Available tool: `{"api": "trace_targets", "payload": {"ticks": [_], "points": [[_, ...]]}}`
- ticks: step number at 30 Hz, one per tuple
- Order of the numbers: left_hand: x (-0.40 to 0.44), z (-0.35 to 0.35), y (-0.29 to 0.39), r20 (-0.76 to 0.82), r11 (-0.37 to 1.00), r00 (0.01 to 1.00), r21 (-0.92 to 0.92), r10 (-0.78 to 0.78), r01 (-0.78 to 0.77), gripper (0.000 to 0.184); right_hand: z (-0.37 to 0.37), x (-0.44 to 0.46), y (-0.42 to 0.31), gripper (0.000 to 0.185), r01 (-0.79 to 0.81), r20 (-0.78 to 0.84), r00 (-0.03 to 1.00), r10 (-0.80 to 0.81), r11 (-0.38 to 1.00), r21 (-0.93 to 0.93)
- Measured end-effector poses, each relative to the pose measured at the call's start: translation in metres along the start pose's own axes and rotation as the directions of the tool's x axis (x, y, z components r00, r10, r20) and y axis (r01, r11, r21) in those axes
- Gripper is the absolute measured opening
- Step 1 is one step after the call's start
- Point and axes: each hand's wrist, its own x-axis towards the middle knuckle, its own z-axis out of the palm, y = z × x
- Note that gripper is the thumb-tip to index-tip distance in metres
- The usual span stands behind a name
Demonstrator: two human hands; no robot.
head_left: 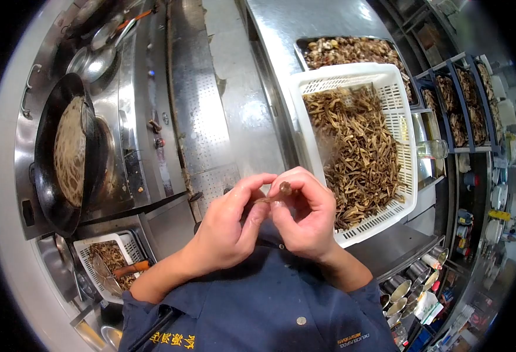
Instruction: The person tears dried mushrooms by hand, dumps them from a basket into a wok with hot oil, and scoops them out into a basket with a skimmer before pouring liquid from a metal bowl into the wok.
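As the white basket (410,170) of brown strips (366,149) sits on the counter (281,23) near my right hand (309,220), I pinch a small brown piece (285,188) between the fingertips of that hand and my left hand (230,226), well apart from the black wok (48,196).

Bright, cool overhead light falls on the scene. White glare lies on the steel worktop (264,17) above the grip (277,196) and on the steel floor (249,111) nearer it. The hands look sharp; the shelves (475,111) far right of the grip look softer and dimmer. The round wide-angle view bends straight edges, and its corners go black.
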Motion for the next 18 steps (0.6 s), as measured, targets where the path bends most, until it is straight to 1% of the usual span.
{"api": "trace_targets", "payload": {"ticks": [1,2,3,4,6,7,9,10,12,13,14,16,17,18], "points": [[0.003,0.006,-0.002,-0.099,0.978,0.980,0.139,0.171,-0.156,0.026,0.000,0.000,-0.002,0.015,0.000,-0.001,1.000,0.000,1.000,0.000],[0.003,0.003,-0.003,-0.098,0.978,0.980,0.138,0.171,-0.157,0.026,-0.001,0.000,-0.005,0.014,-0.022,-0.015,1.000,0.021,0.998,-0.059],[0.003,-0.001,-0.004,-0.050,0.939,0.970,0.265,0.238,-0.217,0.025,-0.001,0.000,-0.007,0.014,-0.044,-0.029,0.999,0.041,0.992,-0.116],[0.003,-0.004,-0.005,0.006,0.880,0.955,0.385,0.297,-0.276,0.023,-0.001,-0.001,-0.003,0.014,-0.044,-0.029,0.999,0.041,0.992,-0.117],[0.002,-0.002,-0.004,0.013,0.862,0.947,0.411,0.321,-0.297,0.021,0.000,-0.002,0.007,0.014,0.012,-0.038,0.999,-0.013,1.000,-0.018],[0.002,-0.001,-0.003,0.020,0.842,0.939,0.436,0.344,-0.318,0.018,0.002,-0.003,0.007,0.014,0.012,-0.038,0.999,-0.013,1.000,-0.018],[0.001,-0.001,-0.003,0.018,0.829,0.934,0.456,0.357,-0.326,0.019,0.005,-0.005,0.007,0.016,-0.021,-0.106,0.993,0.047,0.972,0.235],[0.000,-0.001,-0.002,0.017,0.815,0.929,0.474,0.371,-0.334,0.020,0.005,-0.005,0.005,0.016,-0.019,-0.108,0.993,0.046,0.972,0.235],[-0.001,-0.001,-0.003,0.001,0.825,0.932,0.466,0.361,-0.320,0.017,0.001,-0.002,-0.002,0.017,-0.071,-0.176,0.977,0.123,0.959,0.276],[-0.002,0.000,-0.003,-0.017,0.836,0.937,0.458,0.350,-0.304,0.014,-0.001,-0.002,-0.003,0.022,-0.093,-0.169,0.974,0.149,0.949,0.301],[-0.002,0.000,-0.003,-0.017,0.836,0.936,0.457,0.350,-0.304,0.014,-0.003,-0.002,-0.003,0.022,-0.093,-0.170,0.974,0.149,0.949,0.300],[-0.003,0.000,-0.003,-0.042,0.876,0.951,0.404,0.306,-0.264,0.010,-0.005,-0.003,-0.004,0.031,-0.105,-0.100,0.985,0.141,0.948,0.300],[-0.003,0.000,-0.004,-0.042,0.876,0.951,0.403,0.305,-0.263,0.010,-0.004,-0.003,-0.005,0.031,-0.106,-0.100,0.985,0.142,0.948,0.300],[-0.003,0.000,-0.004,-0.064,0.884,0.948,0.385,0.311,-0.264,0.009,-0.002,-0.003,-0.006,0.036,-0.106,-0.043,0.991,0.125,0.946,0.306]]}}
